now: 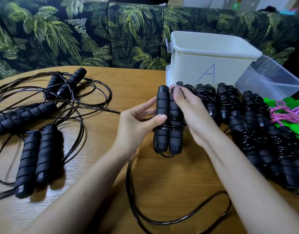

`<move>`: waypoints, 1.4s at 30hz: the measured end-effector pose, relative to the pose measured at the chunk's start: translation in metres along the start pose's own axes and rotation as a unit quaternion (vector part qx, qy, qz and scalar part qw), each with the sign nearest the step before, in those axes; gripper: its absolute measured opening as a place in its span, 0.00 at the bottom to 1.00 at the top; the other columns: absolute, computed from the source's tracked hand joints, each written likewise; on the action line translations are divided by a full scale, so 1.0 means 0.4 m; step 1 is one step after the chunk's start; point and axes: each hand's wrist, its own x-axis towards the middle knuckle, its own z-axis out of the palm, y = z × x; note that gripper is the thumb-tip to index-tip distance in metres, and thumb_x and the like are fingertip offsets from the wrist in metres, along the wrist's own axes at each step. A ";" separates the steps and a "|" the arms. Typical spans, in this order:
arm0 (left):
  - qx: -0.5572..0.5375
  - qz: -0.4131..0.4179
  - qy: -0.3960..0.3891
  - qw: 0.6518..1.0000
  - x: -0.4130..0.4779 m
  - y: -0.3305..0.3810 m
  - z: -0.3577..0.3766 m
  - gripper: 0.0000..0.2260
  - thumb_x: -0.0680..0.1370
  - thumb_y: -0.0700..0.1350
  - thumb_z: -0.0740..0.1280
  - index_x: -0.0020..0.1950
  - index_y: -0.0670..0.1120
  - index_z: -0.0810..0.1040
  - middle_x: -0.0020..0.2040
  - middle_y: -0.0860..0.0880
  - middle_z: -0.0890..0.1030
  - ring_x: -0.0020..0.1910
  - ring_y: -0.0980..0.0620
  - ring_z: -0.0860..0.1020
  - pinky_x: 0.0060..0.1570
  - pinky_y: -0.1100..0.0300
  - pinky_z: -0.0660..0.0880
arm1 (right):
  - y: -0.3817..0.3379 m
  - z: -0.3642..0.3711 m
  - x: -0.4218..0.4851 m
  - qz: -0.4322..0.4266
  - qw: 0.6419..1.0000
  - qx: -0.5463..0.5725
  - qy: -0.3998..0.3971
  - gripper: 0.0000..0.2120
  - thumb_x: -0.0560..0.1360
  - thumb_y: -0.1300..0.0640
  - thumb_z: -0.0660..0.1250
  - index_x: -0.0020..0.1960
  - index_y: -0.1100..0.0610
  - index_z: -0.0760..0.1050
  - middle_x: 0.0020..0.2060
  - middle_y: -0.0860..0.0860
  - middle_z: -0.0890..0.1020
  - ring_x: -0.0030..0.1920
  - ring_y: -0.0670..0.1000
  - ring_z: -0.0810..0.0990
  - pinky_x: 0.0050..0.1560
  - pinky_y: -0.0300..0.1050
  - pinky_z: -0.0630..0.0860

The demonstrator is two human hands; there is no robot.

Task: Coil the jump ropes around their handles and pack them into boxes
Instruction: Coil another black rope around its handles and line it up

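Observation:
I hold a pair of black foam handles (163, 105) upright above the wooden table (170, 179). My left hand (137, 125) grips them from the left, thumb pressed on a few turns of thin black rope around their middle. My right hand (189, 108) is closed on the right side of the handles near their top. The loose rest of the rope (179, 220) hangs down and loops over the table in front of me. A white box marked "A" (208, 59) stands just behind the handles.
Several uncoiled black ropes with handles (37, 149) lie tangled on the left. Several coiled black ropes (253, 122) lie in rows on the right, with green-handled pink ropes (290, 112) beyond them. A clear plastic box (270, 78) leans beside the white one. A leaf-print sofa (77, 34) runs behind the table.

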 end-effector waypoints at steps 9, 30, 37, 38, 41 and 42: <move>0.016 -0.001 0.087 0.996 0.012 -0.007 -0.013 0.34 0.62 0.50 0.76 0.68 0.46 0.77 0.49 0.49 0.86 0.47 0.53 0.84 0.41 0.54 0.82 | 0.056 0.025 -0.140 -0.165 0.866 -0.472 -0.008 0.37 0.75 0.38 0.58 0.80 0.41 0.47 0.79 0.46 0.51 0.76 0.51 0.57 0.63 0.51 0.73; 0.080 0.076 -0.046 0.993 0.031 -0.012 -0.044 0.27 0.69 0.44 0.76 0.67 0.50 0.77 0.56 0.51 0.85 0.38 0.52 0.77 0.43 0.58 0.79 | 0.078 0.012 -0.121 -0.137 0.904 -0.406 0.011 0.52 0.70 0.42 0.74 0.80 0.44 0.41 0.80 0.47 0.51 0.78 0.49 0.55 0.71 0.47 0.64; 0.054 0.066 -0.106 0.991 0.035 -0.004 -0.050 0.24 0.73 0.40 0.73 0.68 0.49 0.75 0.60 0.51 0.83 0.46 0.54 0.79 0.47 0.65 0.77 | 0.090 0.002 -0.111 -0.164 0.931 -0.325 0.024 0.46 0.74 0.53 0.73 0.79 0.39 0.45 0.80 0.46 0.54 0.75 0.40 0.56 0.63 0.19 0.51; 0.053 0.064 -0.103 0.991 0.036 -0.006 -0.050 0.23 0.72 0.41 0.74 0.66 0.49 0.76 0.60 0.52 0.83 0.48 0.52 0.79 0.49 0.64 0.77 | 0.089 0.001 -0.113 -0.163 0.938 -0.306 0.019 0.46 0.75 0.55 0.72 0.78 0.36 0.45 0.79 0.46 0.54 0.75 0.39 0.57 0.62 0.17 0.52; 0.057 0.062 -0.095 0.992 0.035 -0.010 -0.051 0.21 0.69 0.44 0.75 0.62 0.52 0.79 0.59 0.53 0.83 0.47 0.47 0.76 0.52 0.61 0.78 | 0.093 0.003 -0.119 -0.170 0.947 -0.272 0.006 0.42 0.76 0.57 0.71 0.77 0.32 0.51 0.79 0.46 0.55 0.77 0.42 0.57 0.66 0.22 0.53; 0.058 0.066 -0.095 0.992 0.034 -0.011 -0.050 0.22 0.69 0.45 0.76 0.62 0.52 0.79 0.59 0.53 0.83 0.48 0.46 0.76 0.54 0.60 0.78 | 0.094 0.003 -0.119 -0.170 0.949 -0.267 0.001 0.40 0.76 0.58 0.70 0.77 0.32 0.53 0.79 0.46 0.55 0.77 0.43 0.56 0.68 0.25 0.54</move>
